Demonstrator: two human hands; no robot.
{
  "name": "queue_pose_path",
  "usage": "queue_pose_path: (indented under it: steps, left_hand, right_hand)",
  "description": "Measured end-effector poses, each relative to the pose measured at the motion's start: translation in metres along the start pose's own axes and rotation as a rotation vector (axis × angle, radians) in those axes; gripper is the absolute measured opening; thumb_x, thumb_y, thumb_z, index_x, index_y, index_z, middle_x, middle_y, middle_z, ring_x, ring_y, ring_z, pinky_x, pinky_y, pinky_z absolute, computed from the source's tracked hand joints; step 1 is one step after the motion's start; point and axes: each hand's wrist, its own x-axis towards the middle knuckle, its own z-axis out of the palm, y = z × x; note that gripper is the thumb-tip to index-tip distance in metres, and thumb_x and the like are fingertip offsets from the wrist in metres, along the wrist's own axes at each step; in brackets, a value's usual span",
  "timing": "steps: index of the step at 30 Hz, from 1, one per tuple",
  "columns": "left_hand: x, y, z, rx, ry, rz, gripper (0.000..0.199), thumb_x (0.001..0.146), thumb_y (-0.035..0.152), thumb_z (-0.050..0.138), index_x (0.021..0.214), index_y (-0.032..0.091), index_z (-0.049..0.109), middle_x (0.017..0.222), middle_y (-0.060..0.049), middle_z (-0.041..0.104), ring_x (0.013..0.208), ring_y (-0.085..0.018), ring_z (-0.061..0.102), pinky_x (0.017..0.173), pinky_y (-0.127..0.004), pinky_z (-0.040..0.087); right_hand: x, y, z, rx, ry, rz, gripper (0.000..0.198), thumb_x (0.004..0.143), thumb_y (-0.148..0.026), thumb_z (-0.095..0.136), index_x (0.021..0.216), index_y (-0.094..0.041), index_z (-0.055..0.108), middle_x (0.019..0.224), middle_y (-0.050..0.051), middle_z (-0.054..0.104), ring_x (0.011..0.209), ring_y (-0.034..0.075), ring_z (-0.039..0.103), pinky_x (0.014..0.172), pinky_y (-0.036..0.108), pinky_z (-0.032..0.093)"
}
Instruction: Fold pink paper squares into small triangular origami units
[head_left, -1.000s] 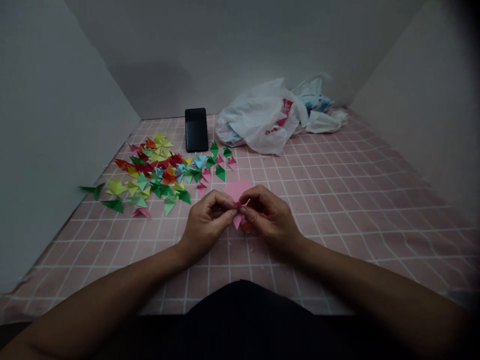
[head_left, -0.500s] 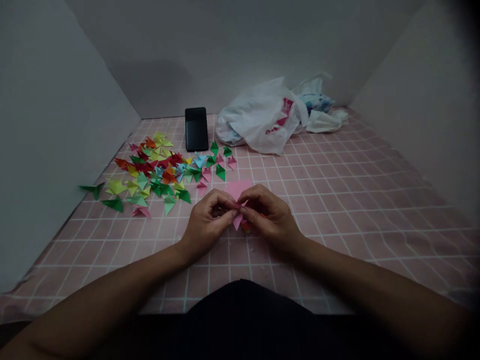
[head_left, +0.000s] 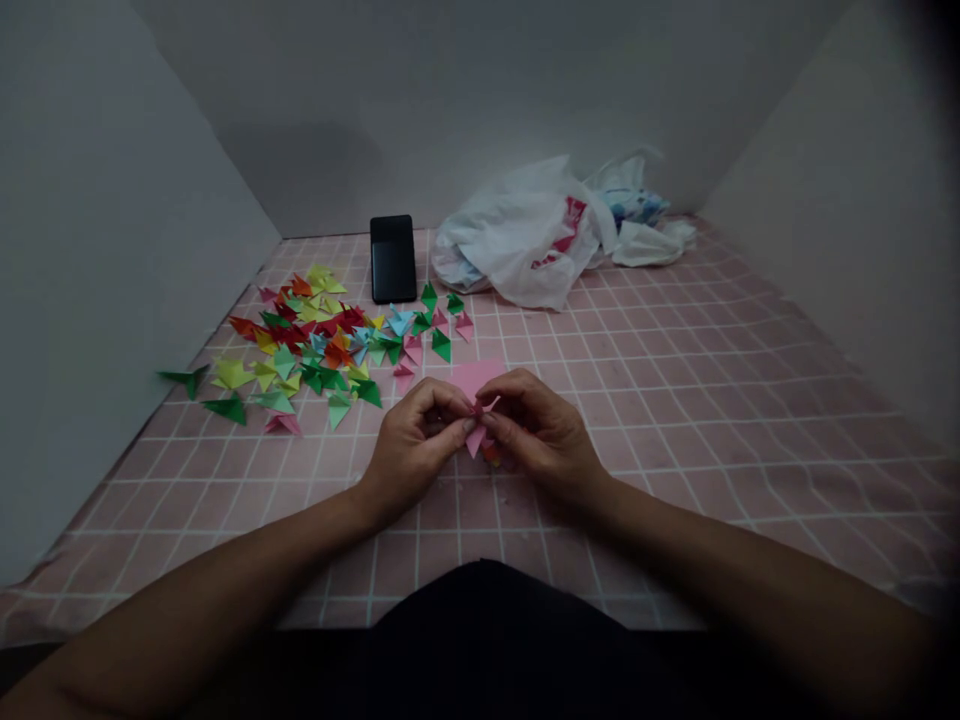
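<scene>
Between my two hands is a small piece of folded pink paper (head_left: 475,440), one pointed end hanging down toward me. My left hand (head_left: 420,435) pinches it from the left between thumb and fingertips. From the other side my right hand (head_left: 536,430) grips it the same way, the fingertips of both hands almost meeting. Just beyond the fingers lies a flat pink paper sheet (head_left: 480,374) on the cloth. A bit of orange and yellow paper (head_left: 491,455) shows partly under my right hand; the hand hides the rest of it.
Many folded paper cranes (head_left: 322,325) in green, yellow, red, blue and pink spread over the left of the checked pink tablecloth (head_left: 712,400). A black phone (head_left: 393,258) lies behind them. White plastic bags (head_left: 525,235) sit by the back wall. Pale walls enclose three sides.
Both hands stay in the same place, with only slight finger movement on the folded pink paper. The things on the tablecloth have not moved.
</scene>
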Motion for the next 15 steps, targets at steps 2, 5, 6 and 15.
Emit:
queue_pose_path:
  steps: [2,5,6,15]
  left_hand:
    - [-0.0003,-0.0002,0.0002,-0.017,0.003,-0.027,0.008,0.081,0.017,0.071,0.081,0.017,0.063,0.086,-0.002,0.062,0.08,-0.012,0.062,0.07,-0.024,0.054]
    - [-0.0002,-0.0004,0.0002,-0.043,0.015,-0.063,0.009,0.08,0.017,0.072,0.082,0.017,0.063,0.084,-0.002,0.062,0.076,-0.012,0.062,0.068,-0.023,0.053]
    - [-0.0001,-0.0004,0.0002,-0.053,0.017,-0.077,0.009,0.08,0.018,0.073,0.082,0.017,0.064,0.083,-0.001,0.062,0.075,-0.011,0.061,0.067,-0.023,0.053]
    - [0.0012,0.0023,0.0006,-0.133,0.033,-0.16,0.013,0.079,0.021,0.074,0.081,0.017,0.062,0.077,0.0,0.062,0.07,-0.011,0.061,0.063,-0.022,0.053]
  right_hand:
    - [-0.0001,0.0008,-0.0005,-0.021,0.001,-0.028,0.014,0.092,-0.014,0.062,0.101,-0.023,0.063,0.096,0.001,0.059,0.065,0.008,0.058,0.057,0.025,0.048]
    - [0.0001,0.0017,-0.0016,-0.052,0.009,-0.057,0.013,0.092,-0.014,0.062,0.101,-0.024,0.065,0.094,0.001,0.058,0.068,0.009,0.059,0.057,0.025,0.049]
    - [0.0004,0.0017,-0.0019,-0.064,0.011,-0.067,0.013,0.092,-0.014,0.062,0.101,-0.024,0.065,0.094,0.001,0.058,0.069,0.01,0.059,0.058,0.025,0.049]
    - [0.002,0.001,-0.0033,-0.159,0.005,-0.151,0.02,0.092,-0.009,0.061,0.104,-0.024,0.067,0.096,0.002,0.061,0.077,0.012,0.061,0.064,0.027,0.051]
